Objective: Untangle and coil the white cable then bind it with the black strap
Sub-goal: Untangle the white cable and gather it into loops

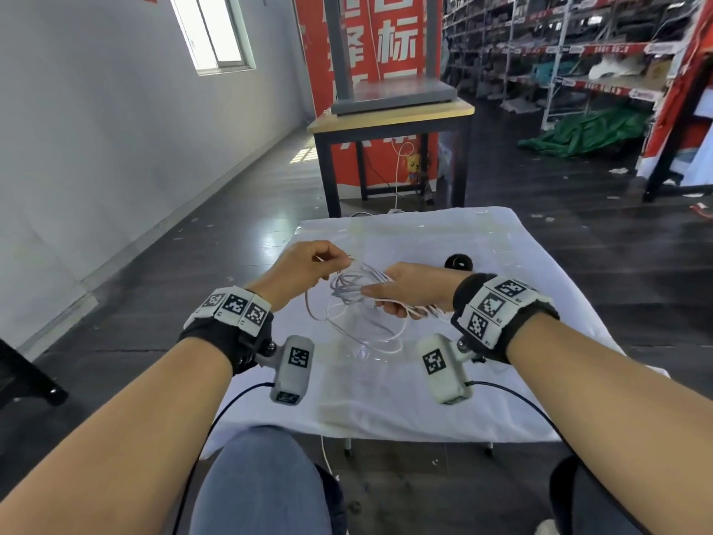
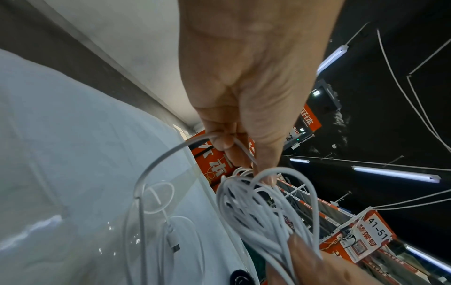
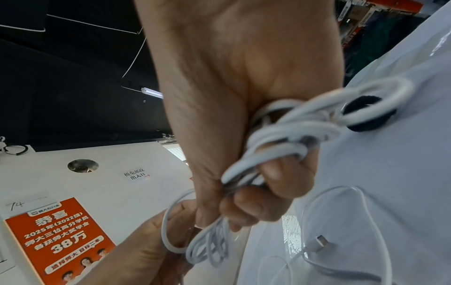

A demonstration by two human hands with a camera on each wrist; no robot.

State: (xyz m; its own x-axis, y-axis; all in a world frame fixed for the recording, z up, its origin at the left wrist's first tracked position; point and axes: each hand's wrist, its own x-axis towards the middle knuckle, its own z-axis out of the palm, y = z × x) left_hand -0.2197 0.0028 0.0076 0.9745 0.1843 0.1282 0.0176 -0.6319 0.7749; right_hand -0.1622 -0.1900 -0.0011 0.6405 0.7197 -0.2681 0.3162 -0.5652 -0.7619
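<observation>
The white cable hangs as a bundle of several loops between my two hands above the cloth-covered table. My right hand grips the gathered loops in its curled fingers. My left hand pinches a single strand between thumb and fingers just left of the bundle. Loose cable trails down onto the cloth, and its plug lies flat there, also seen as the plug below my right hand. The black strap, rolled up, sits on the cloth beyond my right hand.
The table is small, with its left edge close to my left hand. A wooden side table with a grey frame stands beyond it. Storage shelves line the right. My knee is under the near edge.
</observation>
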